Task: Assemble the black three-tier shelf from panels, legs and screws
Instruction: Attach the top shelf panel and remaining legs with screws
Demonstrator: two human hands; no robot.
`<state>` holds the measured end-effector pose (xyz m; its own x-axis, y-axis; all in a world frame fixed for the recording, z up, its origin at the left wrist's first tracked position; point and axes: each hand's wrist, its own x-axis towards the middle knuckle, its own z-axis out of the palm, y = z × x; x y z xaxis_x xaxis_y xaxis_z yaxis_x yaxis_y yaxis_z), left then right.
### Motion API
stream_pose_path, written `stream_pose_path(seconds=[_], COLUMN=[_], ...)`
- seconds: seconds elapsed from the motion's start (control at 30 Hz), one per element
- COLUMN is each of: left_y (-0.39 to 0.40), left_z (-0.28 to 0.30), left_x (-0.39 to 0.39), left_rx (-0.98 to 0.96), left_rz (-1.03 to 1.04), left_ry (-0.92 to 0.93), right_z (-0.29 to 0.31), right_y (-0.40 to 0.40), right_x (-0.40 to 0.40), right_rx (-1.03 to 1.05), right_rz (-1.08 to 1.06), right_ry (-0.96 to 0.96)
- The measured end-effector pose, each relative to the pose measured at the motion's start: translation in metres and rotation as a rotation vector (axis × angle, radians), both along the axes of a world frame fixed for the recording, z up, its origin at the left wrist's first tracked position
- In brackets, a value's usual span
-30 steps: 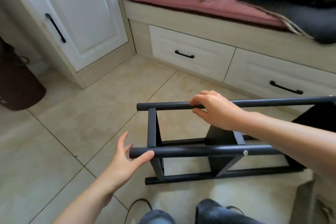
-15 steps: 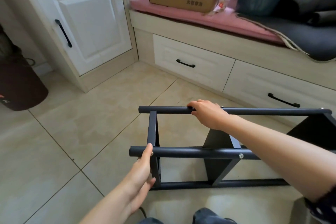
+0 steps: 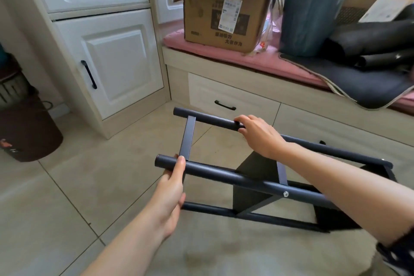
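Observation:
The black shelf frame (image 3: 235, 177) lies on its side on the tiled floor, its left end raised off the floor. Round black legs run left to right, joined by flat crossbars and dark panels. My left hand (image 3: 171, 190) grips the near upper leg (image 3: 224, 175) close to its left tip, thumb over the top. My right hand (image 3: 257, 132) curls over the far upper leg (image 3: 201, 117) near its middle. A silver screw head (image 3: 285, 194) shows on the near leg. The shelf's right end is partly hidden by my right forearm.
A white cabinet door (image 3: 112, 63) stands at the left, a brown bin (image 3: 24, 132) beside it. Behind the shelf runs a bench with drawers (image 3: 233, 101), carrying a cardboard box (image 3: 221, 6), a dark bucket (image 3: 311, 15) and black rolled items (image 3: 369, 45).
My left hand went from open beside the near leg's tip to gripping it. The shelf's left end has tilted upward, and the view has lifted toward the bench.

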<state>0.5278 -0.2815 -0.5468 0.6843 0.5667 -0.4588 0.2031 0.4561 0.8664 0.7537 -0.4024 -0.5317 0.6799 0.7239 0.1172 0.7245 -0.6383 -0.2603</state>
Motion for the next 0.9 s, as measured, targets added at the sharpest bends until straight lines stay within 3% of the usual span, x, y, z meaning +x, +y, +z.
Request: stream_pose_path(seconds=[0.37, 0.6, 0.9], left_y=[0.012, -0.015, -0.072], left_z=[0.112, 0.138, 0.141], left_x=[0.059, 0.078, 0.071], left_rx=[0.382, 0.576, 0.647], left_rz=[-0.160, -0.234, -0.369], left_ry=[-0.326, -0.470, -0.599], right_z=[0.093, 0.095, 0.078], right_y=[-0.047, -0.103, -0.177], right_x=[0.004, -0.028, -0.093], right_rx=[0.501, 0.690, 0.823], right_rz=[-0.182, -0.325, -0.444], right_ry=[-0.037, 0.073, 0.180])
